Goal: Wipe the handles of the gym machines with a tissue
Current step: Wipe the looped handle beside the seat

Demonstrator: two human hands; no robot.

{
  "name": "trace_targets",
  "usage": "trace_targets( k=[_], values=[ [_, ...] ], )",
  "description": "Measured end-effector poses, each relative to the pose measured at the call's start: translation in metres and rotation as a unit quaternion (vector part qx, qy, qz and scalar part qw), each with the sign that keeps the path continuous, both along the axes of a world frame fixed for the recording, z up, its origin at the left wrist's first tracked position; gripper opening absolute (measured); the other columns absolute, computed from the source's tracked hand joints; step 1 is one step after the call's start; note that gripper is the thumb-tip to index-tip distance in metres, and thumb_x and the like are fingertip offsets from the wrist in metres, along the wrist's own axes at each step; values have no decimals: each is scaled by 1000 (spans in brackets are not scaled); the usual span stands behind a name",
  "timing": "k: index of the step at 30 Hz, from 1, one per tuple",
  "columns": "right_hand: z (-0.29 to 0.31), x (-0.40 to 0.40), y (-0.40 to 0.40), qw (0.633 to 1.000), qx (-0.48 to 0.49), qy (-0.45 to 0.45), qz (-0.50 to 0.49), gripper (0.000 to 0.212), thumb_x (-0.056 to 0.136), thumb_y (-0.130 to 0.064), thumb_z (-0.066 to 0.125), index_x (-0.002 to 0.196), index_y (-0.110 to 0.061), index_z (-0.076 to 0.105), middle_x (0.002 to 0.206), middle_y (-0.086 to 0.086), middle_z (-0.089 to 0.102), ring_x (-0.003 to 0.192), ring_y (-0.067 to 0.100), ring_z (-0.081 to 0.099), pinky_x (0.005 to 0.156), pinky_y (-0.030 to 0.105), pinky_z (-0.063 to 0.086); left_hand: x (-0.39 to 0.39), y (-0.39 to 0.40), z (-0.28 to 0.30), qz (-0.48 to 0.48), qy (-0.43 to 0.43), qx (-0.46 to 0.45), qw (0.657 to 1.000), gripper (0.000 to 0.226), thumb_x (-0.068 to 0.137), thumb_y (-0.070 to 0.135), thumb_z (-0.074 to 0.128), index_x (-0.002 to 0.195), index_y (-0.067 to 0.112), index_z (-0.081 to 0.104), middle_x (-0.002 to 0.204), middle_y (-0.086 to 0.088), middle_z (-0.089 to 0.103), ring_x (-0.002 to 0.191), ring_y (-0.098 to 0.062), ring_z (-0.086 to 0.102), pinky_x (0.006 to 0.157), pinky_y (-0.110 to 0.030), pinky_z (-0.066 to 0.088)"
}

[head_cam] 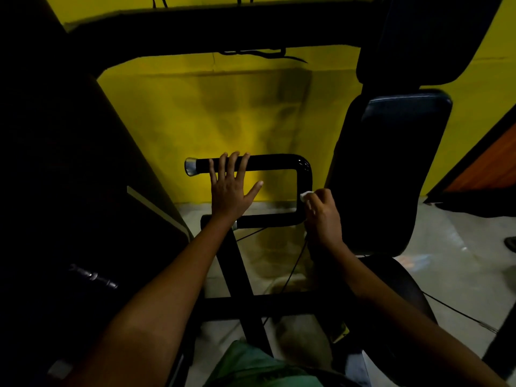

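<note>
- Wiping the black U-shaped handle [279, 160] rn, looks like mid-step: my right hand [324, 216] has its fingers curled round a small white tissue [305, 195] and presses it on the vertical bend of the bar, right at the fingertips.
- Left hand [230, 188] is flat w/ fingers straight and spread, tips resting over the top bar, thumb splayed out below it. Not gripping anything, prob just steadying the thing.
- Tissue sits between my right fingertips and the bar; most of it is hidden in the fist so can't tell how much is left to work with.
- Chrome end cap [191, 166] is just past my left fingertips, to their left; seat pad [391, 169] is right behind my right knuckles.
- Next move imo: slide the tissue along the bend and onto the top or lower bar. Needs firm pinch + steady pressure, and the left hand has to lift off before the tissue gets there.
- Containers: none that I can see, no bin or tissue box, too dark on the left side to say more.
</note>
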State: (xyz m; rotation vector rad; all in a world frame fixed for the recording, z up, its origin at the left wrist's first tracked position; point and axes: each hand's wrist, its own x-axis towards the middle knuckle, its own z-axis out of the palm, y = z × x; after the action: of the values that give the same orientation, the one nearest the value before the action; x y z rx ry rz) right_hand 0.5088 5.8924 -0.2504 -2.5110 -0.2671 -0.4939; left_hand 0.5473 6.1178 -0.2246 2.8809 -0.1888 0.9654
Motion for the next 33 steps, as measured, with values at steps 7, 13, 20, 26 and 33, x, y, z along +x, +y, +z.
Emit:
trace_targets(
  k=[7,13,20,26,33],
  values=[
    [-11,-20,3,996,-71,29,32,20,87,-8,62,106,-7,64,101,15,55,77,31,59,51,33,50,-1,0,2,0,5,-1,1000,65,90,58,43,141,19,36,134,-9,49,129,-29,35,113,-54,18],
    [-7,-22,10,991,-130,-25,23,31,65,2,79,93,-6,70,83,13,60,69,28,62,43,24,42,-1,0,3,-1,12,-1,1000,64,90,58,43,140,19,35,134,-9,49,129,-30,36,113,-54,17],
    [-10,-17,-8,976,-176,-76,102,32,66,4,74,96,-5,70,90,12,65,75,29,64,53,31,50,-5,0,8,-8,42,-14,999,63,92,57,37,141,17,40,138,-9,48,132,-32,38,113,-54,18],
    [-18,-4,14,949,-214,-117,202,21,75,-4,56,90,0,70,83,11,66,69,28,63,46,29,49,-8,1,9,-14,69,-23,997,67,94,60,25,143,17,39,144,-9,43,136,-33,34,113,-54,16],
    [-16,7,6,921,-282,-109,247,24,68,-5,54,84,-3,72,89,12,69,73,29,66,55,29,54,-24,13,-3,-29,57,-30,998,65,94,54,35,148,17,28,155,-13,22,144,-29,14,115,-49,5]
  ],
)
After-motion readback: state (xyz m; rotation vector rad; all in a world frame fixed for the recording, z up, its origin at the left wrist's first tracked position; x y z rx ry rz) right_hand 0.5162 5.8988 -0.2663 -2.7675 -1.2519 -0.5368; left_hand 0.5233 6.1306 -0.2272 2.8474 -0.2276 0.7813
